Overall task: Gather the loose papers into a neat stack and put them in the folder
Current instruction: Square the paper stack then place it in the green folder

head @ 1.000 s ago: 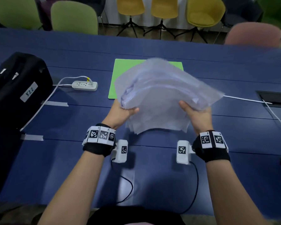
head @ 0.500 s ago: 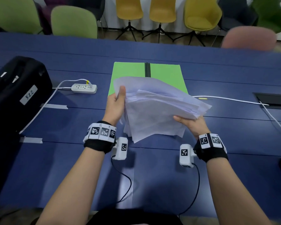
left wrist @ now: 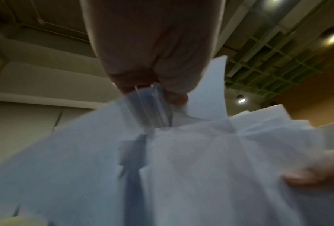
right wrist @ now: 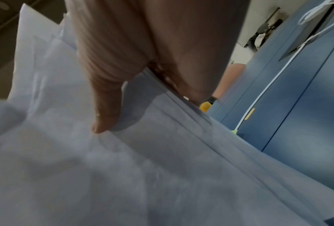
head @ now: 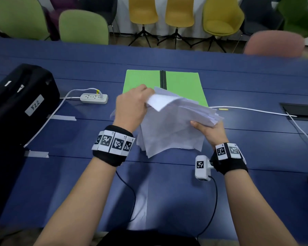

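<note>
From the head view, both hands hold a messy bunch of white papers (head: 171,128) up over the blue bench (head: 256,183). The left hand (head: 132,105) grips the top left corner of the bunch, fingers curled over it. The right hand (head: 209,129) holds the right edge, thumb on top. The sheets do not line up — corners stick out at the bottom. Behind the papers a green folder (head: 142,79) lies open and flat on the bench, its black spine in the middle. A white power strip (head: 94,98) sits to the left of it, and a black bag (head: 20,96) is at the far left.

From the left wrist view, the left hand (left wrist: 152,64) pinches a thick fold of sheets (left wrist: 181,168). It is blurry.

From the right wrist view, the right hand (right wrist: 139,50) has its thumb pressed on the top sheet (right wrist: 123,168), with the edge of the bunch tucked in against the palm — the other fingers are hidden.
</note>
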Action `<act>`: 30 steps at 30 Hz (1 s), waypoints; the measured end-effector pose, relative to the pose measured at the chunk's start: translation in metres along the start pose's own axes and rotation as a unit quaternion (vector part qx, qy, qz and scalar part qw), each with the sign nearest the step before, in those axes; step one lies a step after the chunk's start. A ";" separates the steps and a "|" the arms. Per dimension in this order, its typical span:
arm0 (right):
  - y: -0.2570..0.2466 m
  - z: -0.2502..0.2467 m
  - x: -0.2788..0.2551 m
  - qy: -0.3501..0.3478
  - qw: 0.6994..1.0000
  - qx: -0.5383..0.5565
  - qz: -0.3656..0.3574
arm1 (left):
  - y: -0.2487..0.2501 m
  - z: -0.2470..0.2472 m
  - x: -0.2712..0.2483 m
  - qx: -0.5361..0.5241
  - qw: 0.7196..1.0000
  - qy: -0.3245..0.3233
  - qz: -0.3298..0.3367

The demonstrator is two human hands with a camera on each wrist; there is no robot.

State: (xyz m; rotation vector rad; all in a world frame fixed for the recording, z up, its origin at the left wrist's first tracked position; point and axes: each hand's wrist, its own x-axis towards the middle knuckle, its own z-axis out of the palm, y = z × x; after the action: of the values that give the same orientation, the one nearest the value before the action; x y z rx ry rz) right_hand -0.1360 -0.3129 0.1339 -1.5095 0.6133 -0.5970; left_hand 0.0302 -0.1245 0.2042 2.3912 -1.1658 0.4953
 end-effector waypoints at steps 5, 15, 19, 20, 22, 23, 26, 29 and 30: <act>-0.002 0.005 -0.003 0.004 1.000 -0.018 -0.009 | 0.034 0.013 -0.006 -0.175 0.977 -0.069 0.098; -0.018 -0.006 -0.012 -0.007 0.999 -0.014 -0.039 | -0.043 0.040 -0.040 -0.468 0.826 -0.090 -0.301; -0.042 0.003 -0.012 -0.044 0.997 0.014 -0.057 | -0.046 0.041 -0.051 -0.584 0.745 -0.143 -0.291; -0.048 0.007 -0.012 -0.040 0.997 0.022 -0.064 | -0.040 0.038 -0.050 -0.591 0.744 -0.136 -0.281; -0.060 0.012 -0.012 -0.007 0.995 0.036 -0.093 | -0.027 0.029 -0.044 -0.588 0.758 -0.073 -0.275; -0.064 0.013 -0.012 0.015 0.993 0.043 -0.112 | -0.020 0.024 -0.039 -0.582 0.768 -0.032 -0.266; -0.067 0.015 -0.014 0.061 0.983 0.090 -0.148 | -0.005 0.008 -0.028 -0.566 0.799 0.031 -0.204; -0.047 0.017 -0.018 0.068 0.986 0.102 -0.116 | 0.000 0.014 -0.031 -0.557 0.808 0.012 -0.191; -0.036 0.017 -0.018 0.063 0.990 0.087 -0.094 | 0.000 0.021 -0.035 -0.563 0.797 -0.009 -0.217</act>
State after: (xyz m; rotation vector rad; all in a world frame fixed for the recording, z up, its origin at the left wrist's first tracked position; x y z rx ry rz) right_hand -0.1360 -0.2873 0.1693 -1.3816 0.5047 -0.8736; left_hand 0.0123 -0.1122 0.1694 1.4713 -0.5605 -0.3335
